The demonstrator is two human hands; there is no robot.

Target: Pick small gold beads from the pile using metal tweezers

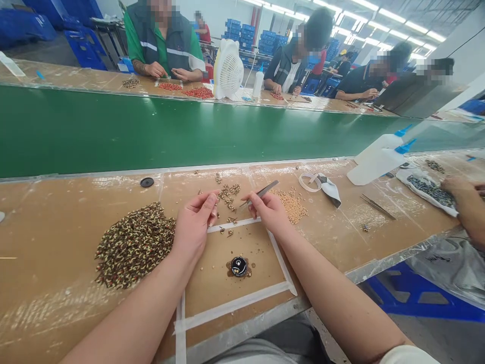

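Observation:
My left hand [194,222] is closed in a pinch, thumb against fingers; whatever is between them is too small to make out. In my right hand [271,210] a pair of metal tweezers [268,188] is gripped, tips pointing left toward the other hand. Between and beyond the hands lie scattered small brown-and-cream pieces [229,196]. A large heap of similar dark brown, cream and red pieces [132,245] spreads left of my left hand. Small tan beads [293,206] lie right of my right hand. Nearer me, a small black round dish [238,266] sits amid brown wet spots.
White tape [235,307] frames part of the table. A black disc [147,182], a tape roll [309,183], white bottles [375,164] and other tweezers [378,206] lie around. Beyond runs a green conveyor belt [170,131]; co-workers sit across it. Another person's hand [460,189] is at right.

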